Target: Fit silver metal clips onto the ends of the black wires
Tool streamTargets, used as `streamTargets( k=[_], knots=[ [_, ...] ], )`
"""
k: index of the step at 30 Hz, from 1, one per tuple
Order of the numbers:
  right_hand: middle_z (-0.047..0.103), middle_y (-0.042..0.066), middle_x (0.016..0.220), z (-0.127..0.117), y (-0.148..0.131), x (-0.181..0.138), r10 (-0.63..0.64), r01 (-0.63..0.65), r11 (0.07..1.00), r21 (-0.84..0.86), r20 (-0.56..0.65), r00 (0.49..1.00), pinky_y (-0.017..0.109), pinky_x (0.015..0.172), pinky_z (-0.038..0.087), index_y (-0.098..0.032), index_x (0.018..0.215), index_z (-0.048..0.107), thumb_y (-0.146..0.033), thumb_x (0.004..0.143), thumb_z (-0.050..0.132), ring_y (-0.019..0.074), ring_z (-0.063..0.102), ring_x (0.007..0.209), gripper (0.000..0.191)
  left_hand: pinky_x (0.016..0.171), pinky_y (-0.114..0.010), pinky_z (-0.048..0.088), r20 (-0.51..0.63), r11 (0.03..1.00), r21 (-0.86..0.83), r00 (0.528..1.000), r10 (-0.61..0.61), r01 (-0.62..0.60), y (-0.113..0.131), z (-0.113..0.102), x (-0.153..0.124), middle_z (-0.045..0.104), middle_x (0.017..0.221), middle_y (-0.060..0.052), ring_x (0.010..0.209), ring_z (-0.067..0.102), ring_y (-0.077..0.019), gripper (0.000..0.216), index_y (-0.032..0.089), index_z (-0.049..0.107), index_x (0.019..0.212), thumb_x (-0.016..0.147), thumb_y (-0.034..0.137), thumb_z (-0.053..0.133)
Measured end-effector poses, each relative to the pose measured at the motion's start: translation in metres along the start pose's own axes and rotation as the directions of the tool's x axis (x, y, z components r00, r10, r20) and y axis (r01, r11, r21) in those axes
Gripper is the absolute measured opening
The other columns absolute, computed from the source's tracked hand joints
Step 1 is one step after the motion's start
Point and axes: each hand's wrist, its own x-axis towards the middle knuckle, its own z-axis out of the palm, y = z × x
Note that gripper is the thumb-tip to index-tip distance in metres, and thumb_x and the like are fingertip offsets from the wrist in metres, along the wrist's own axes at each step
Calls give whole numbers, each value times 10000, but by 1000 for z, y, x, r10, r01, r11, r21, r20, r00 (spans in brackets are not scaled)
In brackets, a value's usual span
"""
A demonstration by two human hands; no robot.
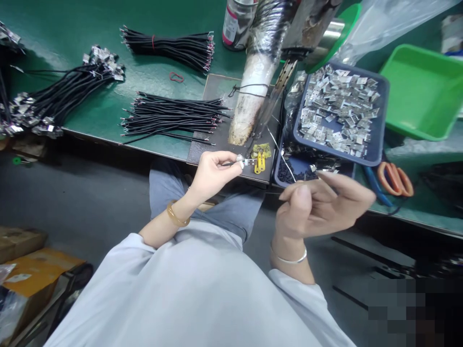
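My left hand (217, 173) is closed in a pinch, with a short length of black cable (227, 164) and a small silver metal terminal (248, 162) at its fingertips. Just beyond the terminal, a yellow clip-like holder (259, 162) sits on the dark work plate (202, 144) beside a yellow sponge-like scrap (265, 148). Between thumb and forefinger, my right hand (318, 205) grips a thin silver solder wire (282, 152); its other fingers are spread. Above both hands, a slotted metal soldering iron barrel (277, 89) points down next to a plastic-wrapped tube (249, 96).
Cut black cables (173, 115) and a tied cable bundle (170, 47) lie to the left, beyond them cables with metal ends (79, 84). At right stand a blue tray (385, 115) of metal terminals, a green bin (415, 91) and orange-handled scissors (395, 179). A green-rimmed spool (352, 29) is behind.
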Motion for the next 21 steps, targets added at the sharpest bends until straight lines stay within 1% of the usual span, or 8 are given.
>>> streamTargets(
  k=[2, 4, 6, 7, 9, 11, 15, 21],
  knots=[
    [723, -33, 814, -2, -1, 2, 31, -31, 1000, 1, 60, 998, 210, 458, 516, -276, 1239, 614, -177, 960, 593, 110, 694, 565, 296, 593, -203, 477, 4, 1000, -11, 1000, 14, -14, 0, 0, 0, 645, 607, 10, 609, 568, -96, 182, 131, 710, 619, 629, 278, 818],
    [766, -17, 909, -2, 1, 3, 19, -1, 994, -110, 165, 986, 236, 641, 617, -261, 1181, 634, -114, 932, 623, 152, 770, 780, 289, 588, -196, 474, 5, 1000, -8, 1000, 27, -27, 2, 0, 1, 642, 603, 12, 595, 553, -89, 211, 128, 706, 620, 625, 300, 828],
    [784, 3, 948, 1, 3, 3, -12, 66, 978, -197, 266, 964, 254, 771, 637, -224, 1052, 661, -93, 893, 673, 175, 778, 893, 206, 583, -188, 469, 12, 999, 3, 999, 42, -42, 3, 0, 2, 639, 601, 16, 583, 538, -82, 216, 126, 702, 621, 631, 305, 823],
    [788, 17, 968, 3, 4, 3, -26, 94, 974, -206, 310, 950, 248, 788, 634, -210, 990, 661, -95, 880, 691, 176, 776, 915, 163, 581, -184, 465, 15, 999, 8, 999, 52, -52, 4, 0, 3, 635, 598, 18, 576, 530, -78, 206, 126, 700, 620, 638, 298, 812],
    [786, 46, 1019, 8, 7, 2, -30, 99, 980, -170, 365, 931, 238, 786, 630, -197, 917, 639, -99, 878, 686, 172, 772, 943, 116, 574, -179, 453, 21, 997, 20, 997, 71, -71, 5, 1, 5, 620, 585, 23, 564, 510, -72, 173, 126, 696, 615, 654, 271, 782],
    [782, 62, 1037, 14, 9, 2, -21, 80, 987, -142, 373, 927, 250, 799, 629, -195, 870, 615, -99, 881, 670, 176, 766, 974, 112, 553, -175, 430, 19, 995, 39, 996, 90, -91, 5, 1, 7, 600, 566, 28, 548, 485, -67, 151, 126, 690, 605, 662, 248, 759],
    [781, 67, 1037, 20, 9, 3, 1, 51, 989, -138, 351, 937, 265, 770, 631, -200, 841, 598, -111, 880, 664, 181, 768, 955, 118, 530, -170, 408, 7, 990, 68, 992, 124, -124, 5, 2, 8, 597, 557, 26, 539, 469, -64, 127, 124, 697, 603, 679, 224, 715],
    [783, 51, 1019, 21, 5, 6, 6, 44, 990, -135, 348, 938, 298, 797, 633, -204, 833, 614, -119, 880, 669, 193, 771, 955, 111, 580, -174, 465, 11, 983, 88, 987, 159, -159, 7, 2, 6, 684, 651, -6, 603, 561, -84, 117, 120, 729, 652, 695, 223, 696]
  ],
)
